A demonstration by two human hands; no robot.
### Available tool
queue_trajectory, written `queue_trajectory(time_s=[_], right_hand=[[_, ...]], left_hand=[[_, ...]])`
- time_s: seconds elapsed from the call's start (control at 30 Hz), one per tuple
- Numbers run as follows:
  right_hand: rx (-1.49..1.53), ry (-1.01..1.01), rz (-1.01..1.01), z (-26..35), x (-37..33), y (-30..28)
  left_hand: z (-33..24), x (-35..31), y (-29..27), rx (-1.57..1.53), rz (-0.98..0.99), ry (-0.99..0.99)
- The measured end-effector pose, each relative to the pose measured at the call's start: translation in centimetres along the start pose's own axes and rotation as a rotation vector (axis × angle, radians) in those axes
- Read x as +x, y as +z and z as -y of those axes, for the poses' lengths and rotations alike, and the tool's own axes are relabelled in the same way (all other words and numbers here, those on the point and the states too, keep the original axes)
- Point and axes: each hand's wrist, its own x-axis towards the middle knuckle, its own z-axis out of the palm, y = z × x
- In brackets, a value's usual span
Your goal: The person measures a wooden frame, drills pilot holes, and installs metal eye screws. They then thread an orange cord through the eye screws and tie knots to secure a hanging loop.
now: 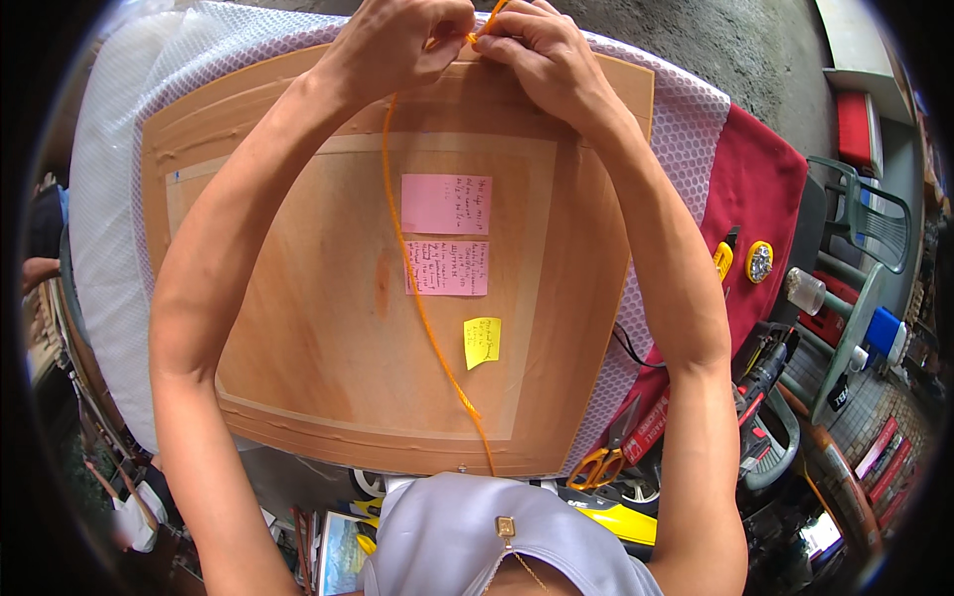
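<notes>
A framed wooden panel (308, 288) lies back side up, its edges covered with brown tape. Two pink paper notes (446, 204) and a yellow sticky note (482, 344) are stuck on it. At the panel's far edge, my left hand (422, 42) is closed on an orange cord (416, 300). Close beside it, my right hand (542, 52) pinches the same cord, where a small knot or loop shows between my fingers. From there the cord runs slack across the panel to its near edge. My fingertips are partly cut off by the top of the view.
Bubble wrap (104, 209) and a red cloth (763, 184) lie under the panel. To the right are a yellow cutter knife (723, 256), a round yellow-rimmed case (759, 261) and orange-handled scissors (598, 467). Green plastic chairs (879, 214) stand beyond. Another person's arm (42, 270) shows far left.
</notes>
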Motion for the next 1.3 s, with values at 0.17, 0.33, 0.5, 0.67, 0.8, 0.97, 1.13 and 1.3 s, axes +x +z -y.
queue_trajectory(time_s=[0.17,0.33,0.5,0.67,0.8,0.97,1.13,1.3], right_hand=[[0.062,0.097,-0.066,-0.1,-0.2,0.2],[0.548,0.372,-0.159,0.3,0.1,1.0],[0.588,0.343,-0.226,0.4,0.3,1.2],[0.126,0.22,-0.22,0.8,0.1,0.9],[-0.026,0.129,-0.224,0.7,0.1,1.4],[-0.115,0.019,-0.084,0.6,0.4,1.0],[-0.121,0.188,0.278,3.4,2.0,-2.1],[-0.03,0.361,0.403,5.3,3.1,-3.1]], left_hand=[[-0.6,-0.6,0.5,0.051,-0.199,0.337],[-1.3,-1.6,1.1,0.087,-0.234,0.157],[-1.6,-2.1,2.1,0.003,-0.275,-0.085],[-1.8,-2.2,2.5,-0.049,-0.28,-0.183],[-2.0,-2.3,2.4,-0.088,-0.273,-0.221],[-2.1,-2.5,2.3,-0.126,-0.258,-0.248],[-2.2,-2.8,2.0,-0.163,-0.229,-0.265],[-2.3,-3.0,1.5,-0.216,-0.192,-0.292]])
